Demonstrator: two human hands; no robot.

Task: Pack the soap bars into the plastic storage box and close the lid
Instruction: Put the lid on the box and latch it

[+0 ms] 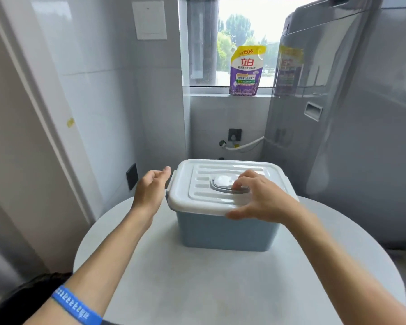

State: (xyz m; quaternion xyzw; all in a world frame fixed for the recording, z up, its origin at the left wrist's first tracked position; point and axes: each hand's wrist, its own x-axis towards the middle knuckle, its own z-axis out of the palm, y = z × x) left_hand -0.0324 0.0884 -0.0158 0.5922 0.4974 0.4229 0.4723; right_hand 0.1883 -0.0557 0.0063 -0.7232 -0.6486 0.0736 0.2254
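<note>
— On the round grey table (220, 289), what stands there?

— One blue plastic storage box (225, 233), set toward the far half of the tabletop, with its white lid (197, 198) lying flat over the top. A grey carry handle (223, 187) lies folded down in the middle of the lid.

— And the soap bars?

— None can be seen; the box walls are opaque and the lid covers the opening, so I cannot tell what is inside.

— Where is the right hand (260, 198)?

— Over the right part of the lid. Its fingertips are curled together onto the grey handle, and the thumb stretches along the lid's near edge, touching it.

— The left hand (150, 191)?

— Just beside the box's left end, palm turned toward it, fingers straight and close together, thumb raised near the lid's corner. It holds nothing; whether it touches the small latch on that side I cannot tell. A blue wristband (76, 306) sits on that forearm.

— What lies around?

— A grey washing machine (338, 113) stands to the right, close behind the table. A purple and yellow detergent pouch (245, 70) stands upright on the window sill (209, 90) beyond, and a white hose (244, 145) runs along the tiled wall below it.
</note>
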